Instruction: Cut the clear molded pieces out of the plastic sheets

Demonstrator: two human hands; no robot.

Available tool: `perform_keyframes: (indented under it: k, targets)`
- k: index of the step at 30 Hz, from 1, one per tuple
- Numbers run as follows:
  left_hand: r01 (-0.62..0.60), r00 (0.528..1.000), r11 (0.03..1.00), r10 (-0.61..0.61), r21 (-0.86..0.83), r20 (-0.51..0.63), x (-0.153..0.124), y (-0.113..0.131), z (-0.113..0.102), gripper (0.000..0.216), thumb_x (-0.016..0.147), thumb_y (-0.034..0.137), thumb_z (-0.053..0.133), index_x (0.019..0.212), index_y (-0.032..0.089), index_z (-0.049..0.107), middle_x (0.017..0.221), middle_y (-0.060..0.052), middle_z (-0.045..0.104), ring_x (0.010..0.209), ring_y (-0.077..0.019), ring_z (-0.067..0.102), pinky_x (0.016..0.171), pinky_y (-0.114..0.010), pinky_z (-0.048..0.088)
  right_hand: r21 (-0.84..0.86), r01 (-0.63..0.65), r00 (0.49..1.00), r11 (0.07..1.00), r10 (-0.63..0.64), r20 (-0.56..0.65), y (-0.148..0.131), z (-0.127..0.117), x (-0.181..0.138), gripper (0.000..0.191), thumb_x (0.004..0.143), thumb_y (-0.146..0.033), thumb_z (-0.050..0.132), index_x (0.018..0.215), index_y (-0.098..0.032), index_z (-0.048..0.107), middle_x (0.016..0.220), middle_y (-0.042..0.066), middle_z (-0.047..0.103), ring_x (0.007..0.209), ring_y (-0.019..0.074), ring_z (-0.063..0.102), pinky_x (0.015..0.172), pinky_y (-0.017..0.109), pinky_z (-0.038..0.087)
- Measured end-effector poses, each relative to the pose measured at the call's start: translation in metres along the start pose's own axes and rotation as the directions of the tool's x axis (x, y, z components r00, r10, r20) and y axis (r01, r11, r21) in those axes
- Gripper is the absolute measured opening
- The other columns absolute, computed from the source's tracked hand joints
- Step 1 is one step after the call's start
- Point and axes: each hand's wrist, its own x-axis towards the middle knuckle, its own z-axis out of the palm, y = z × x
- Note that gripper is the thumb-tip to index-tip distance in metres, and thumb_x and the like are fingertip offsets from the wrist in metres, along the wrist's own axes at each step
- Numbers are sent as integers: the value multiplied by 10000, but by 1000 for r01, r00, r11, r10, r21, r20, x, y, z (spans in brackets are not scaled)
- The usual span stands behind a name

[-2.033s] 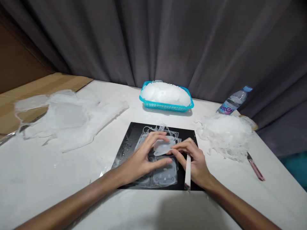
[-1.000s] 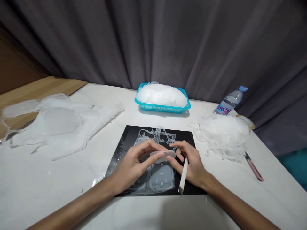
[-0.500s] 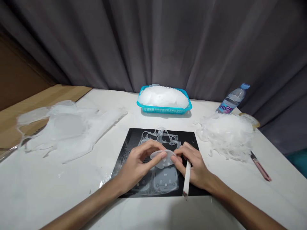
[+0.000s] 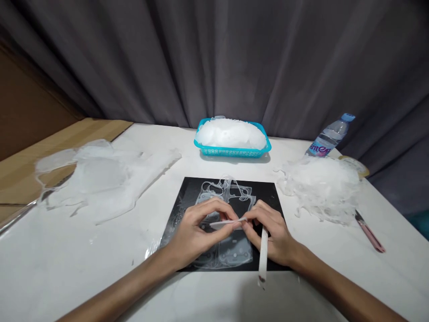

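Observation:
My left hand point(image 4: 197, 230) pinches a small translucent silicone piece point(image 4: 224, 222) by its left end, held edge-on just above a black mat point(image 4: 191, 192). My right hand point(image 4: 273, 235) pinches the same piece at its right end and also holds a white pen-like tool point(image 4: 262, 255) that points toward me. Under the hands, a clear silicone sheet with moulded shapes point(image 4: 228, 250) lies on the mat.
A turquoise basket point(image 4: 233, 151) heaped with white pieces stands behind the mat. Clear plastic sheets point(image 4: 100, 172) are piled at the left, a heap of white trimmings point(image 4: 321, 185) at the right. A water bottle point(image 4: 330, 134) and a pink cutter point(image 4: 370, 232) lie far right.
The silicone piece was lifted off the sheet and turned from lying flat to edge-on between both hands. The view shifted slightly; the hands stayed over the mat.

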Motion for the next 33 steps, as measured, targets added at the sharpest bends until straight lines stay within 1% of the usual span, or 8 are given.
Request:
perform_keyframes:
  k: [3, 8, 16, 19, 23, 25, 28, 33]
  targets:
    - [-17, 1000, 1000, 17, 1, -12, -2, 0, 1, 75, 910, 165, 771, 906, 188, 699, 853, -19, 727, 788, -155, 675, 741, -284, 541, 8, 21, 1000, 1000, -21, -6, -1, 2, -1, 109, 980, -110, 596, 992, -218, 602, 735, -2, 569, 687, 162, 512, 616, 305, 438]
    - [-61, 996, 997, 64, 42, -66, -7, -1, 4, 174, 868, 145, 815, 973, 195, 685, 867, -6, 712, 771, -136, 673, 716, -255, 547, 17, 41, 999, 999, -41, 0, -2, 3, -2, 126, 964, -81, 608, 993, -203, 596, 741, 0, 580, 692, 154, 508, 629, 292, 431]
    - [-153, 988, 987, 154, 36, 1, -4, 3, 2, 142, 892, 91, 783, 960, 186, 703, 880, -19, 739, 797, -140, 701, 735, -255, 569, 45, 46, 999, 998, -46, 5, -2, 1, -2, 139, 962, -75, 607, 1019, -202, 596, 747, -4, 550, 682, 144, 500, 613, 277, 414]
    - [-134, 991, 990, 134, 36, 3, -5, 3, 2, 136, 891, 96, 784, 948, 185, 698, 872, -14, 737, 792, -137, 702, 731, -251, 568, 48, 42, 999, 998, -43, 13, -2, 2, -3, 137, 961, -72, 609, 1014, -198, 597, 744, -5, 546, 680, 142, 497, 613, 275, 413]
    - [-93, 994, 994, 96, 60, -54, -9, 0, 3, 191, 866, 111, 814, 984, 192, 688, 878, 4, 722, 773, -118, 689, 720, -225, 559, 33, 43, 999, 999, -43, 11, -1, 2, -4, 140, 958, -69, 614, 1009, -198, 595, 733, -8, 543, 678, 145, 485, 610, 276, 404]
    - [-97, 993, 993, 101, 64, -64, -10, -1, 3, 229, 855, 105, 822, 1020, 196, 692, 890, 9, 723, 771, -109, 686, 723, -213, 558, 25, 49, 999, 998, -49, 13, -1, 2, -4, 143, 957, -69, 611, 1014, -199, 593, 736, -7, 548, 675, 146, 480, 609, 278, 405]
    - [-147, 989, 988, 149, 49, -25, -9, 0, 3, 232, 866, 75, 804, 1039, 196, 708, 901, 1, 741, 793, -113, 699, 734, -215, 563, 23, 49, 999, 999, -49, 18, -1, 2, -4, 143, 956, -71, 608, 1016, -199, 593, 733, -8, 544, 670, 147, 487, 608, 279, 409]
    - [-207, 978, 977, 207, 57, -3, -4, 2, 3, 157, 880, 57, 782, 972, 173, 729, 895, -24, 760, 811, -136, 717, 750, -240, 574, 28, 47, 999, 998, -48, 17, -2, 2, -3, 138, 954, -72, 606, 1006, -199, 594, 731, -6, 543, 666, 147, 498, 602, 278, 413]
